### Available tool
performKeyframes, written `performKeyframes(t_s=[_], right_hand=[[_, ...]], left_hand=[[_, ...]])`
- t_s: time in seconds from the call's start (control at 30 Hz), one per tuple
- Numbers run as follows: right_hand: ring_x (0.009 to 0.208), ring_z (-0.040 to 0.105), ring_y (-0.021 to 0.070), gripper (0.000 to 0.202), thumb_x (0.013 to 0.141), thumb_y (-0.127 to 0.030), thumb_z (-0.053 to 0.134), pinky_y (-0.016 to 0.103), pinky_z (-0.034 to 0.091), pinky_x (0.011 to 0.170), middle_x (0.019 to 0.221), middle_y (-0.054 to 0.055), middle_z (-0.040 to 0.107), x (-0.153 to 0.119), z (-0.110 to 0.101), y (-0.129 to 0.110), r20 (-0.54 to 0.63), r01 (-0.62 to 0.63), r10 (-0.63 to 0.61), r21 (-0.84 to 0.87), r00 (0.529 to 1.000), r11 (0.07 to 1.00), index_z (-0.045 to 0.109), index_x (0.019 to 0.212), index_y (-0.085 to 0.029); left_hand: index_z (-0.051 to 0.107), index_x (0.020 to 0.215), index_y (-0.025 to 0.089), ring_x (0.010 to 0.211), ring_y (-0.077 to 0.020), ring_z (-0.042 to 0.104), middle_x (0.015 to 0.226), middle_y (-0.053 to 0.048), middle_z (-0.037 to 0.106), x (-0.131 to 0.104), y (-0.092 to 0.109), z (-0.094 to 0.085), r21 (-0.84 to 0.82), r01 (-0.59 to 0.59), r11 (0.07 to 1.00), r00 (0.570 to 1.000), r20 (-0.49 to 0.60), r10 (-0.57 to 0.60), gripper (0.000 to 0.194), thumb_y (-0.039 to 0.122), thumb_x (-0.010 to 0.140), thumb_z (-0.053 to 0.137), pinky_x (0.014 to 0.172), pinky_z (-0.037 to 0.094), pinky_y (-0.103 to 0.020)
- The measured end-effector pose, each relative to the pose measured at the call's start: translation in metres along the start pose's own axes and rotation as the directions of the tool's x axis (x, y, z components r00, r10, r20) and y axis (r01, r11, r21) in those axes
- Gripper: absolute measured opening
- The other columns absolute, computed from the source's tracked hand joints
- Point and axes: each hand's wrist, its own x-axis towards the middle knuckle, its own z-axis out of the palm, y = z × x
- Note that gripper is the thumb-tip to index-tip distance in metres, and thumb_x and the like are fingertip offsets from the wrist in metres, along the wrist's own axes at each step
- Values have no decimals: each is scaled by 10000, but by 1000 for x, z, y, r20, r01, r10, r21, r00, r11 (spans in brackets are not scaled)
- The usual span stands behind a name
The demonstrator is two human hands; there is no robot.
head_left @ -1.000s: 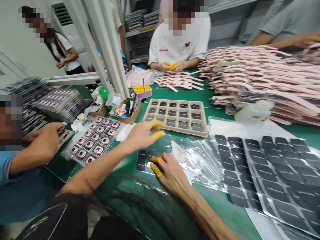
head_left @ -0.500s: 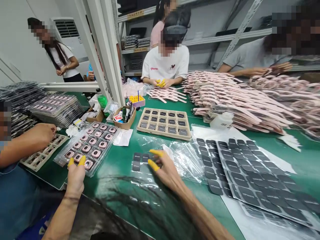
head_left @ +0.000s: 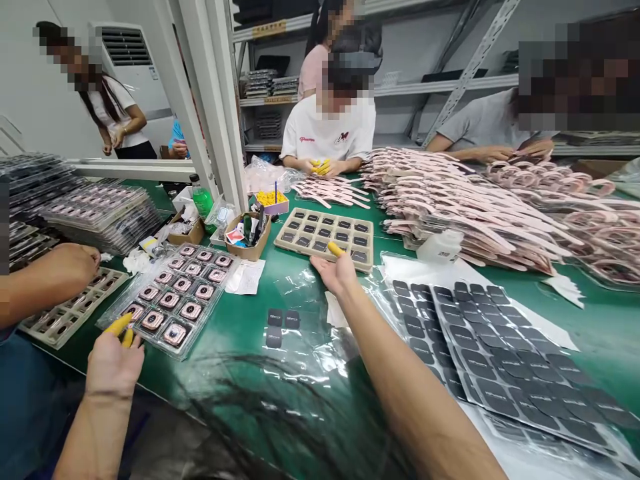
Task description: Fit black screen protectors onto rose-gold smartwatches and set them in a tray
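Note:
Yellow finger covers show on both hands. My left hand (head_left: 116,357) is at the lower left corner of a clear plastic tray (head_left: 173,300) of pink-rimmed watch-like pieces, its fingers apart. My right hand (head_left: 339,267) grips the near edge of a beige tray (head_left: 293,251) with dark square pieces in its compartments, thumb on top and fingers below. Nearer to me, a clear sheet (head_left: 305,340) bears three black square stickers (head_left: 274,337). To its right lie overlapping sheets of black stickers (head_left: 480,363).
Pink strap stacks (head_left: 440,193) fill the back right beside a white bottle (head_left: 440,248). A small-parts box (head_left: 249,250) stands near a metal post (head_left: 220,100). At far left, a co-worker's arm (head_left: 50,283) reaches over another tray (head_left: 75,310). Other people work opposite.
My right hand has moved from the clear sticker sheet up to the beige tray's near edge, and the tray is slightly shifted. My left hand has slid left along its tray.

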Motion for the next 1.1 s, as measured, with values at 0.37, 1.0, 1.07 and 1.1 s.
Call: performKeyframes(t_s=[0.37, 1.0, 1.07, 1.1], right_hand=[[1077, 710, 210, 358, 1061, -421, 588, 420, 640, 905, 1268, 85, 694, 76, 5, -37, -41, 160, -190, -385, 981, 909, 638, 1322, -182], [1246, 662, 368, 340, 996, -433, 550, 646, 583, 1084, 1351, 198, 589, -149, -77, 103, 889, 901, -180, -433, 421, -30, 782, 1132, -226], [1252, 658, 381, 364, 1002, -442, 541, 660, 570, 1105, 1365, 207, 576, -150, -76, 107, 898, 906, -155, -422, 411, -45, 784, 1146, -213], [1260, 655, 386, 369, 1001, -453, 545, 660, 566, 1115, 1370, 208, 570, -150, -76, 108, 896, 903, -156, -427, 416, -43, 786, 1144, -213]], left_hand=[[601, 826, 242, 781, -198, 706, 839, -60, 658, -37, 32, -8, -194, 470, 861, 878, 9, -478, 221, 33, 788, 540, 692, 645, -337], [627, 990, 205, 896, -204, 657, 978, -91, 609, -42, 41, -4, -272, 514, 814, 849, 24, -528, 120, 126, 900, 636, 909, 602, -379], [628, 1042, 233, 1024, -237, 668, 1029, -90, 605, -44, 35, -7, -245, 495, 834, 856, -25, -516, 208, 120, 869, 656, 1003, 577, -419], [626, 1054, 237, 1058, -246, 670, 1046, -93, 601, -45, 33, -10, -234, 497, 836, 854, -38, -518, 240, 111, 853, 660, 1024, 570, -430]])
